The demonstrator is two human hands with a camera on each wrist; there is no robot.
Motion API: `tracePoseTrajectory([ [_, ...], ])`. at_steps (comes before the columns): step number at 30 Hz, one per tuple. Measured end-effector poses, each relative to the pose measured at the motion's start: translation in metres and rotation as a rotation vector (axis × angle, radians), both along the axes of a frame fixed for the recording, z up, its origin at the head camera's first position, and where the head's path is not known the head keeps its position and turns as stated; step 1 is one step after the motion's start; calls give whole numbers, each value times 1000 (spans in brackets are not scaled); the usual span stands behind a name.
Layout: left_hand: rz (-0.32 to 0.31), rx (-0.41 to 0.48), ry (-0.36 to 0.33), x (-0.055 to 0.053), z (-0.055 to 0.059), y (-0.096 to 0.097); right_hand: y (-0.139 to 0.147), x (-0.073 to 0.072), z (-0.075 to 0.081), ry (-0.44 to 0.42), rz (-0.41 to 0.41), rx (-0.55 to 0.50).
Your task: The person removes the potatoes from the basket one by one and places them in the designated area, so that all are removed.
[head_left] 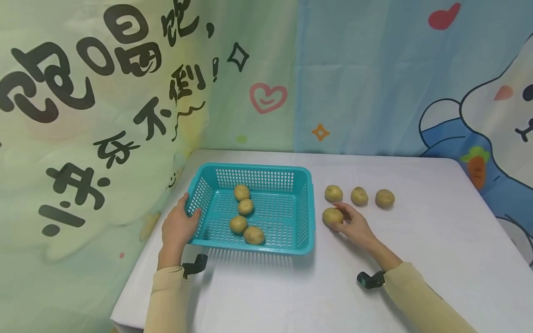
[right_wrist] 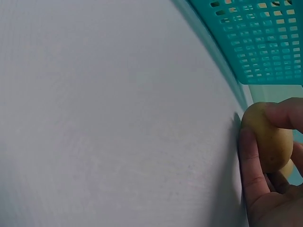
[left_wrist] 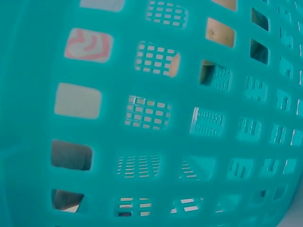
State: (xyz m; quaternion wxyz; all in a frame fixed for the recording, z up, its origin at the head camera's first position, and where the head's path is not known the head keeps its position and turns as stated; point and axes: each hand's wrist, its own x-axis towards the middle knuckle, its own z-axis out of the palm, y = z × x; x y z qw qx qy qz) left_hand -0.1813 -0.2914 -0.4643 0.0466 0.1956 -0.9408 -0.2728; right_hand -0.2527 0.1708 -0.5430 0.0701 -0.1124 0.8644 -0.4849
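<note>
A turquoise plastic basket [head_left: 283, 203] with latticed walls stands on the table, several potatoes lying in its left half, among them one potato [head_left: 254, 235] near the front wall. My left hand [head_left: 179, 226] grips the basket's left rim, thumb over the edge. In the left wrist view the latticed basket wall [left_wrist: 113, 127] fills the picture and the hand is hidden. To the right of the basket, my right hand [head_left: 354, 225] holds a potato [head_left: 332, 216] between thumb and fingers. The right wrist view shows this potato [right_wrist: 267, 137] in the fingers, close to the table surface.
Behind the right hand, three potatoes lie in a row: one on the left [head_left: 333, 193], one in the middle [head_left: 359, 196] and one on the right [head_left: 385, 199]. A white cloth covers the table [head_left: 266, 296]. Printed curtains [head_left: 358, 83] hang behind and at the left.
</note>
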Motion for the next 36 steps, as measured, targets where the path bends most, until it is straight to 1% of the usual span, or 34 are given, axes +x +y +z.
tracePoseTrajectory([
  [6, -16, 13, 19, 1, 2, 1, 2, -1, -3, -1, -8, -13],
  [12, -10, 18, 23, 2, 1, 0, 5, -1, -2, -21, 7, -19],
  [16, -12, 17, 33, 2, 0, 0, 7, 1, 0, -23, 19, -9],
  [25, -9, 15, 30, 3, 1, 0, 18, 9, 5, -31, 19, -74],
  [29, -11, 17, 31, 3, 2, 0, 27, 12, 9, -34, -7, -96],
  [32, -13, 19, 33, 3, 2, 0, 32, 12, 13, -29, -58, -109],
  [36, -16, 23, 36, 2, 2, 0, 31, 13, 22, -13, -118, -149],
])
